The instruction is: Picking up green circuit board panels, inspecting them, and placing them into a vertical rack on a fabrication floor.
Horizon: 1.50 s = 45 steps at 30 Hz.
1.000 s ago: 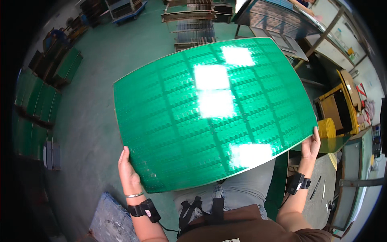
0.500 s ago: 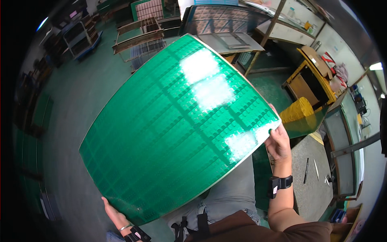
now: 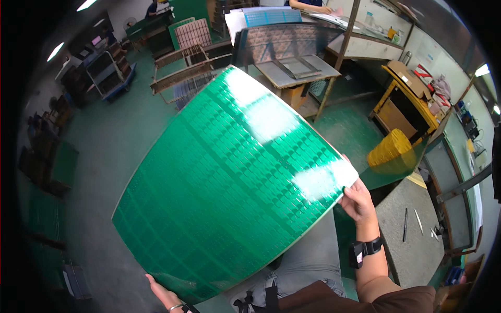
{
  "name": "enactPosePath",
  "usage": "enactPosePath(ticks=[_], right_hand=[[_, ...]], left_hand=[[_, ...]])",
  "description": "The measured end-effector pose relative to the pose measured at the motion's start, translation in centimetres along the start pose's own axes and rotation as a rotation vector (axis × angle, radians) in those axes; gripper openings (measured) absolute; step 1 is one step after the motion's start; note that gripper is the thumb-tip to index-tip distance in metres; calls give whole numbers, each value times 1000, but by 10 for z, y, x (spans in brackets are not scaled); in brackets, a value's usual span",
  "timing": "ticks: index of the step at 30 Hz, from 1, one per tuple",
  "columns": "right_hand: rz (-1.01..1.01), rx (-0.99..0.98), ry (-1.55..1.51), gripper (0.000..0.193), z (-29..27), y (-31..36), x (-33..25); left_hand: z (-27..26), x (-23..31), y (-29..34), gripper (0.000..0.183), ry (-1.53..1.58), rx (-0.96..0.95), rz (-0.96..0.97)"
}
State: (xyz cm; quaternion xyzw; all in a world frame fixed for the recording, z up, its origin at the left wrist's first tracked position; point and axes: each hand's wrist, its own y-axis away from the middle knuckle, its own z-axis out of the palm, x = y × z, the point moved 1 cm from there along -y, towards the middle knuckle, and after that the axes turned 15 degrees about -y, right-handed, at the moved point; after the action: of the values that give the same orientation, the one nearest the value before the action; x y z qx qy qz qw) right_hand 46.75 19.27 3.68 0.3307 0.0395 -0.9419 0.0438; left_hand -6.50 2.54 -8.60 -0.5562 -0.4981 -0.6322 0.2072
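Likely stiff, slick and easily scratched, the green board slants across the centre, best held by its edges. At four o'clock the right hand pinches a corner; at seven, the left hand meets its edge, closure unclear.

The panel is green, crossed by darker bands

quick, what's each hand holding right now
Left hand: holding the large glossy green rectangular panel by its lower-left edge.
Right hand: holding the same panel near its right corner.
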Motion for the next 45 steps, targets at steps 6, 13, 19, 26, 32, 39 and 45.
enactPosePath(ticks=[6, 13, 19, 26, 32, 39, 45], right_hand=[[48, 57, -8, 50, -42, 0, -7], [171, 65, 586, 27, -19, -47, -46], [-98, 43, 535, 31, 2, -72, -57], [-367, 149, 363, 19, -33, -81, -70], [-283, -569, -179, 23, -72, -106, -19], [526, -451, -381, 48, -74, -131, -47], [252, -414, -245, 51, -132, -100, -57]], left_hand=[[-4, 6, 3, 53, 51, 2, 81], [-5, 37, 13, 48, 61, -22, 253], [-2, 73, 18, 29, 76, -151, 505], [34, 98, 1, 23, 308, -409, 735], [39, 94, -46, 31, 350, -639, 613], [108, 155, 70, 48, 504, -930, 79], [100, 118, 69, 43, 454, -761, 12]])
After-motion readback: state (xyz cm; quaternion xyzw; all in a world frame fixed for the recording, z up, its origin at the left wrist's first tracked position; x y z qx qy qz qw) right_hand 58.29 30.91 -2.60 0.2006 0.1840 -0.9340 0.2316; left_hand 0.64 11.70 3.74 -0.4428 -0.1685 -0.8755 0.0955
